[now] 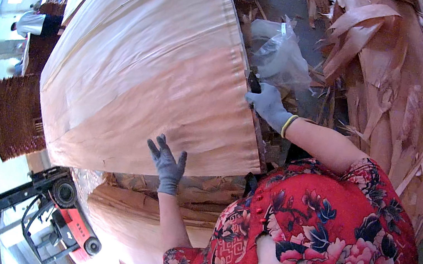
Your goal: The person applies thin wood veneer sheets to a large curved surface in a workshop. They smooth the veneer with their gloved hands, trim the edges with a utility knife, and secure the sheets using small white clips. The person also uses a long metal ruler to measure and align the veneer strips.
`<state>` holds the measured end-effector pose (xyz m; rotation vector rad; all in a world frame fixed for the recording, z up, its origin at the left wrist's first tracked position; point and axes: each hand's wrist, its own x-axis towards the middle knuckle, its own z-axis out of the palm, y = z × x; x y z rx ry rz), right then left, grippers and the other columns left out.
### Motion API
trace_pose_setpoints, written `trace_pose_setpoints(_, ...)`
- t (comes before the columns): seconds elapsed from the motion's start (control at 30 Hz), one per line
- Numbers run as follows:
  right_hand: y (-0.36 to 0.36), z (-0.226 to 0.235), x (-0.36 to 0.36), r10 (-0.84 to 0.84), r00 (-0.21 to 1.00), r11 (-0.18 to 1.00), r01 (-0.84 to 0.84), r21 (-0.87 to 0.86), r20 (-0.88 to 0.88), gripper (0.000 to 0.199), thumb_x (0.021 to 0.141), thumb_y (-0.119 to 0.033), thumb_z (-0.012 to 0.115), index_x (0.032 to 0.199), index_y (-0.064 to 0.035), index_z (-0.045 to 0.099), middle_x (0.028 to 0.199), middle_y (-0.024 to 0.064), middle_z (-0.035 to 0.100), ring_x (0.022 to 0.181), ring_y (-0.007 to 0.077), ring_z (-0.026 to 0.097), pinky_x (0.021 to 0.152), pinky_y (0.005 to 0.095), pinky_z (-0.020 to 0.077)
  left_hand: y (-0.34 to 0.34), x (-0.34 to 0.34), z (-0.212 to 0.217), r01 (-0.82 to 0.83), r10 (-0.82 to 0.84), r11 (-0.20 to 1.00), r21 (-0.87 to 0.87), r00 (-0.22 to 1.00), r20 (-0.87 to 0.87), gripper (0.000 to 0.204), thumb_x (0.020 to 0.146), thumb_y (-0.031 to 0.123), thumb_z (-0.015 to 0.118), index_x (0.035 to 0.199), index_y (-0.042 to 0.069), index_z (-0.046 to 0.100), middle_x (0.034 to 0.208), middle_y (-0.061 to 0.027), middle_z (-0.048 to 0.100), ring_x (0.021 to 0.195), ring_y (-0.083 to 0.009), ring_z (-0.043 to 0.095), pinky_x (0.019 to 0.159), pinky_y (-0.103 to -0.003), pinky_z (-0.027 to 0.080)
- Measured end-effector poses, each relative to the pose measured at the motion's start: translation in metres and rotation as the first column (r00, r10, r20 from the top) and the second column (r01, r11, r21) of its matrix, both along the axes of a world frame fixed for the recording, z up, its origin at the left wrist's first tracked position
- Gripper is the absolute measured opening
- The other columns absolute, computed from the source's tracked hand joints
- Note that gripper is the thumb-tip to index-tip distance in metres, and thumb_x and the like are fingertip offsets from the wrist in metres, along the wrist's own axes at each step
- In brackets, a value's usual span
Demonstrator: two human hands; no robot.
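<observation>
We judged the place a factory workshop, apparently one working wood veneer. As evidence we noted broad, thin pale sheets (160, 72) spread out in front, torn brown strips (392, 101) heaped at the right, a red-and-black forklift (74, 229) at lower left, a dark brown stack (13, 117) and, farther off, a standing person (31, 24).

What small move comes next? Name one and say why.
Probably press the left hand flat on the pale sheet to steady it: that hand is spread open over it, while the right hand seems to grip a dark object at the sheet's right edge.
</observation>
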<state>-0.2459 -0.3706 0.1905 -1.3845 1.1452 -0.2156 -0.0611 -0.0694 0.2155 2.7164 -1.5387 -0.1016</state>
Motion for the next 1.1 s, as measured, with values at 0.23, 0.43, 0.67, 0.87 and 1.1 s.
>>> trace_pose_setpoints(0.23, -0.003, -0.018, 0.001, 0.003, 0.997, 0.982, -0.016, 0.189, 0.073, 0.024, 0.067, -0.023, 0.062, 0.075, -0.001, 0.057, 0.067, 0.0111, 0.061, 0.063, 0.0219, 0.059, 0.06, 0.0348, 0.0465, -0.003, -0.076, 0.016, -0.189, 0.188, 0.982, -0.01, 0.979, -0.075, 0.1, 0.078, 0.034, 0.064, 0.141, 0.003, -0.008, 0.141, -0.0139, 0.031, 0.135, -0.0385, -0.007, 0.11, -0.047, 0.004)
trace_pose_setpoints(0.43, -0.001, -0.02, -0.004, -0.064, 0.991, 0.97, 0.034, 0.242, 0.115, 0.025, 0.072, -0.024, 0.06, 0.08, 0.0003, 0.059, 0.068, 0.0106, 0.062, 0.063, 0.0221, 0.058, 0.06, 0.0352, 0.0461, -0.039, -0.089, 0.01, -0.23, 0.206, 0.961, -0.151, 0.965, -0.162, 0.099, 0.079, 0.031, 0.065, 0.14, 0.0, -0.007, 0.141, -0.0146, 0.032, 0.135, -0.0373, -0.009, 0.109, -0.044, 0.001)
trace_pose_setpoints(0.67, -0.005, 0.033, -0.012, 0.314, 0.942, 0.737, -0.166, -0.656, 0.115, 0.025, 0.083, -0.017, 0.052, 0.105, -0.0081, 0.057, 0.084, 0.0137, 0.061, 0.075, 0.0322, 0.059, 0.065, 0.0386, 0.0462, -0.088, -0.095, -0.008, -0.269, 0.171, 0.85, -0.453, 0.954, -0.245, 0.092, 0.085, 0.031, 0.058, 0.139, 0.0, -0.011, 0.142, -0.0182, 0.027, 0.134, -0.0389, -0.013, 0.108, -0.047, -0.004)
trace_pose_setpoints(0.87, 0.011, 0.037, 0.085, 0.794, 0.578, 0.062, -0.387, -0.92, -0.189, 0.018, 0.076, -0.017, 0.058, 0.093, -0.0118, 0.059, 0.085, 0.0099, 0.058, 0.079, 0.0276, 0.058, 0.064, 0.0387, 0.0479, -0.097, -0.126, -0.003, -0.514, 0.369, 0.73, -0.45, 0.851, -0.374, 0.077, 0.087, 0.033, 0.056, 0.141, 0.003, 0.011, 0.145, -0.0253, 0.006, 0.135, -0.0376, -0.013, 0.108, -0.046, -0.005)
trace_pose_setpoints(1.1, 0.009, 0.0, 0.12, 0.883, 0.388, -0.157, -0.282, -0.946, -0.263, 0.011, 0.071, -0.023, 0.059, 0.073, -0.0123, 0.059, 0.08, 0.0045, 0.059, 0.076, 0.0244, 0.058, 0.062, 0.0368, 0.0459, -0.094, -0.164, 0.004, -0.69, 0.631, 0.66, -0.298, 0.724, -0.28, 0.078, 0.087, 0.036, 0.054, 0.138, -0.004, 0.011, 0.147, -0.0164, 0.015, 0.134, -0.0378, -0.013, 0.107, -0.047, -0.007)
